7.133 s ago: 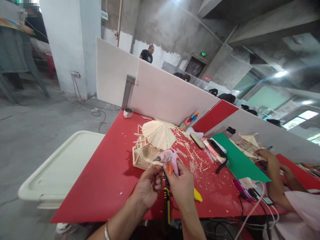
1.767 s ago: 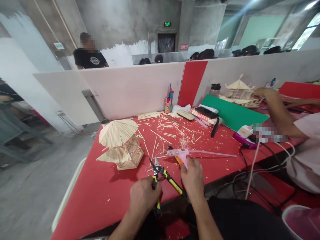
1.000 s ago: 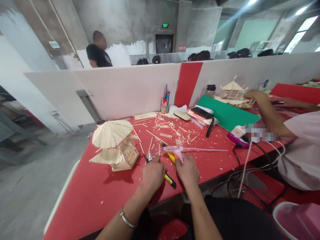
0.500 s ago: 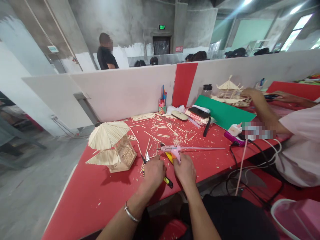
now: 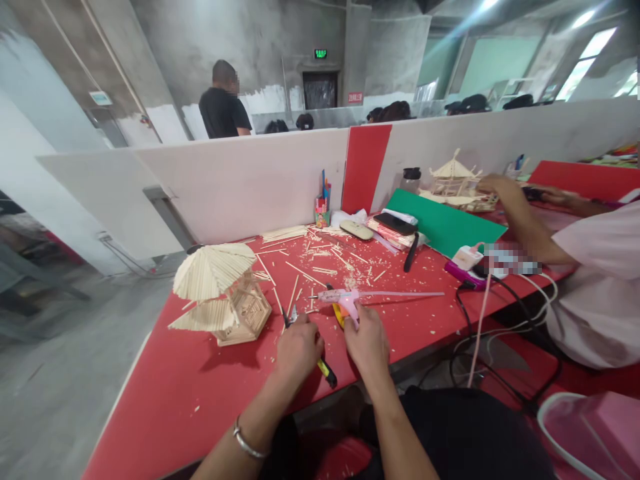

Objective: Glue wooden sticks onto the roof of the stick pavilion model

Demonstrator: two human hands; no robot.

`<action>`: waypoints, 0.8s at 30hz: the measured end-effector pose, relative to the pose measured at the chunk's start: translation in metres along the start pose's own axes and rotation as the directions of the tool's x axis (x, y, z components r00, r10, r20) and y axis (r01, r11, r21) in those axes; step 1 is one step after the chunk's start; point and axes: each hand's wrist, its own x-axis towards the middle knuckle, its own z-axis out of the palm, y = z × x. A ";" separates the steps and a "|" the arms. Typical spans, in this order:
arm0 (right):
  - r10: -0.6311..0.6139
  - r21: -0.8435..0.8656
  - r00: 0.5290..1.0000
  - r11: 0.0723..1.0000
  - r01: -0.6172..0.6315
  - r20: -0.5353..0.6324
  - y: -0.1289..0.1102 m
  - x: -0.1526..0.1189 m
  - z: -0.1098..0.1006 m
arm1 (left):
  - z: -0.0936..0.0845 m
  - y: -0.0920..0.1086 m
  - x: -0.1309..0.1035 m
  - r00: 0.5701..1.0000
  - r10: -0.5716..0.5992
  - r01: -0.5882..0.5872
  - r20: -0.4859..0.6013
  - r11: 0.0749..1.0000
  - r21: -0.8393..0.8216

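My left hand (image 5: 300, 348) is closed around a yellow-and-black utility knife (image 5: 327, 373), whose handle end sticks out toward the table's front edge. A metal blade and a dark pointed tip show beyond my fingers; whether both belong to one tool I cannot tell. My right hand (image 5: 367, 337) grips the handle of a pink hot glue gun (image 5: 341, 296), its nozzle facing left and a long glue stick out of its back. Something yellow (image 5: 339, 315) lies beneath the gun, partly hidden. Left of my hands stands a small pavilion model (image 5: 216, 272) of thin wooden sticks, with a tiered roof.
Loose wooden sticks (image 5: 285, 234) and scraps litter the red table (image 5: 165, 393). Behind are a pen cup (image 5: 323, 212), a glasses case (image 5: 357, 230), a phone (image 5: 395, 223) and a green board (image 5: 445, 223). A purple power strip (image 5: 465, 275) with cables lies right, near a co-worker's arm (image 5: 530, 227).
My left hand has shifted slightly left and toward me, carrying the knife along. My right hand stays on the glue gun. The view has moved a little.
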 end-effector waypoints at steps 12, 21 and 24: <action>0.140 -0.074 0.976 0.985 -0.154 -0.168 0.022 0.001 -0.016 | 0.011 -0.004 0.002 0.996 -0.027 0.008 -0.086 0.976 -0.219; 0.187 -0.177 0.955 0.957 -0.229 -0.229 0.031 0.013 -0.013 | 0.001 -0.008 -0.021 0.979 -0.160 0.137 0.127 0.058 -0.989; 0.188 -0.209 0.945 0.946 -0.248 -0.268 0.033 0.015 -0.014 | -0.004 -0.010 -0.029 0.970 -0.141 0.170 0.196 -0.183 -0.968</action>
